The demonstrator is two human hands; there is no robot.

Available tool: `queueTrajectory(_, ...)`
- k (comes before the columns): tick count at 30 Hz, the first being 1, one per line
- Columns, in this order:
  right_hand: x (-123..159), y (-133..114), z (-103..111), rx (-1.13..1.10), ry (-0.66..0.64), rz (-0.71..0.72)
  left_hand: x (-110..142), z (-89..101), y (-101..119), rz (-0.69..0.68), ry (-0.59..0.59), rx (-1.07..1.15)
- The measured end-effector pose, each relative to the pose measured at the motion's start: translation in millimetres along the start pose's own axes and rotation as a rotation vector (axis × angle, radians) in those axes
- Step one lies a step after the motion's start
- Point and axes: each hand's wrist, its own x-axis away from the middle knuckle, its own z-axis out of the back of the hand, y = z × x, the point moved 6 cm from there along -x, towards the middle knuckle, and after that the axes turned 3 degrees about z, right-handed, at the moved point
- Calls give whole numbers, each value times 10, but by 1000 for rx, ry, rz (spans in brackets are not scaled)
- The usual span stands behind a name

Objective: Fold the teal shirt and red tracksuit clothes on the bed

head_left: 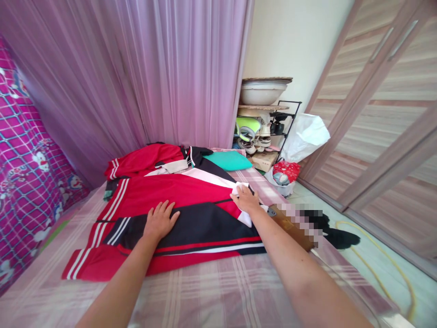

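A red, black and white sports jacket (177, 218) lies spread on the bed (211, 291), which has a pale checked sheet. My left hand (160, 220) rests flat on the jacket's black panel, fingers stretched out. My right hand (245, 198) lies on the jacket's right edge, its fingers over a white part of the cloth near the bed's side. More red and black clothing (146, 160) is heaped behind the jacket, beside a teal cushion (228, 160).
A purple curtain (143, 73) hangs behind the bed. A pink patterned cloth (23, 173) covers the left side. To the right are a shoe rack (262, 132) with a basin on top, a white plastic bag (303, 134), a wooden wardrobe (382, 127) and a yellow hose (382, 269) on the floor.
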Motion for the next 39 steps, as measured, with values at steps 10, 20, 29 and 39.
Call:
queueTrajectory(10, 642, -339, 27, 21, 205, 305, -11, -28, -11, -5, 16, 6)
queueTrajectory(20, 951, -370, 17, -34, 268, 359, -111, 29, -187, -1, -72, 143)
queueTrajectory(29, 998, -393, -145, 22, 131, 339, 208, -5, -669, -7, 18, -85)
queueTrajectory(39, 982, -377, -200, 28, 182, 354, 129, 276, -694, -27, -48, 63)
